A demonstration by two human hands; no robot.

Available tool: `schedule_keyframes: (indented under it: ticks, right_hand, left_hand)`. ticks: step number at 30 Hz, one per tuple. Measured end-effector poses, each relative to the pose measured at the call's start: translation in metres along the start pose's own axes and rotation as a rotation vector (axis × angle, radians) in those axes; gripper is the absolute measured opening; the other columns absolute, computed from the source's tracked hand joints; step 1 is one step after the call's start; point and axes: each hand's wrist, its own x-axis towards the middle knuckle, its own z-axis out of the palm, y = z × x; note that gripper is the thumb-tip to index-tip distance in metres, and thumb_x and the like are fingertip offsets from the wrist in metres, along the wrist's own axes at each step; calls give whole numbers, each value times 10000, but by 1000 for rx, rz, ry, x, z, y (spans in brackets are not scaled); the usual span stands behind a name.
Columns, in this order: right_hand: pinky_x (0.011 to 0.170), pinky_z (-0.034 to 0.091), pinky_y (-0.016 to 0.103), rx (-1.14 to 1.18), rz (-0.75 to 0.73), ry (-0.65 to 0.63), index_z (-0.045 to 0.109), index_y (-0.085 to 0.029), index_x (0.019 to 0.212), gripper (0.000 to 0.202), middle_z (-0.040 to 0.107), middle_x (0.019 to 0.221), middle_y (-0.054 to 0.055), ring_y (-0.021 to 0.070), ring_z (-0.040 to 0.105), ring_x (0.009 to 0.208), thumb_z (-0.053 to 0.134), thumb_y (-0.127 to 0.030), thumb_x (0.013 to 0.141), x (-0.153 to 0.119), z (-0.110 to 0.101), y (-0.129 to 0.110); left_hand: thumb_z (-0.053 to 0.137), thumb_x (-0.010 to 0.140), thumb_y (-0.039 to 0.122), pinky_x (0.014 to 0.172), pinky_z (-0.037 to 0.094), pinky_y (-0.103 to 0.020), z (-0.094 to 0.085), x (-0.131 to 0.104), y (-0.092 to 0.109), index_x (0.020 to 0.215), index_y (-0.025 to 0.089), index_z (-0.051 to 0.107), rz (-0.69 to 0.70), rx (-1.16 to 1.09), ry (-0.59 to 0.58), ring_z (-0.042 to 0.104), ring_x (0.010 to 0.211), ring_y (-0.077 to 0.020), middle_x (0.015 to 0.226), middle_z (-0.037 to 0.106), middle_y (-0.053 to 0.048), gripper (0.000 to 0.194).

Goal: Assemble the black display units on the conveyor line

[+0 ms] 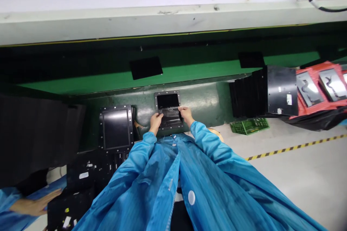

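A framed black panel [168, 101] with small fasteners round its rim lies on the green work surface [211, 101] in front of me. A thin, glossy sheet [171, 114] covers its lower part. My left hand [156, 121] pinches the sheet's left edge, fingers closed. At the opposite edge my right hand [186, 114] has its thumb and fingers closed on the same sheet. Both sleeves are blue. A similar framed panel [116, 129] rests on a stack to the left.
Black panels [248, 95] stand stacked at the right, beside red-wrapped parts [322, 86]. Below them is a green crate [249, 126]. Flat black pieces [146, 68] lie on the ledge. Another person's hand [38, 202] shows at the lower left by dark boxes.
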Motion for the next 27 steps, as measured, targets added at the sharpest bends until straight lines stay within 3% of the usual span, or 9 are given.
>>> schedule_keyframes:
  ticks: [2, 4, 10, 15, 20, 27]
  right_hand:
    - [837, 540, 343, -167, -70, 66, 681, -255, 708, 276, 684, 698, 35, 248, 695, 835, 773, -474, 847, -2, -1, -1]
    - [909, 526, 371, -322, -117, 105, 705, -265, 717, 248, 733, 770, 71, 284, 726, 940, 784, -442, 872, -3, -2, -5]
    - [905, 517, 361, -447, -200, 123, 769, -261, 916, 139, 814, 1004, 101, 290, 748, 1022, 757, -399, 936, -7, -17, -2]
    - [814, 494, 325, -618, -94, -57, 714, -251, 958, 418, 794, 967, 74, 274, 748, 973, 956, -510, 737, -30, -37, 38]
    - [743, 459, 302, -569, -51, -50, 670, -247, 876, 420, 785, 889, 36, 234, 737, 870, 951, -530, 745, -48, -39, 61]
    - [715, 456, 309, -592, -20, 41, 663, -255, 782, 392, 787, 866, 49, 248, 737, 846, 969, -492, 719, -47, -31, 52]
  left_hand:
    - [784, 885, 421, 1155, 454, -412, 1, -2, 3, 1241, 240, 654, 72, 283, 177, 625, 1369, -318, 1334, 736, -141, 421]
    - [843, 843, 406, 1143, 444, -416, 0, -1, 5, 1274, 236, 630, 112, 430, 242, 615, 1375, -333, 1349, 720, -168, 510]
    - [877, 824, 384, 1039, 473, -390, -22, 0, -9, 1003, 257, 662, 82, 465, 166, 718, 1145, -315, 961, 776, -82, 308]
    - [886, 817, 450, 957, 475, -378, -35, -13, -27, 692, 254, 581, 47, 599, 31, 732, 1073, -329, 785, 739, -81, 383]
    - [860, 857, 458, 960, 465, -400, -26, -20, -30, 742, 255, 575, 17, 697, 43, 724, 1149, -374, 925, 779, -144, 368]
    - [806, 905, 489, 972, 472, -413, -19, -19, -24, 877, 257, 650, -28, 778, -4, 716, 1197, -393, 1049, 794, -169, 281]
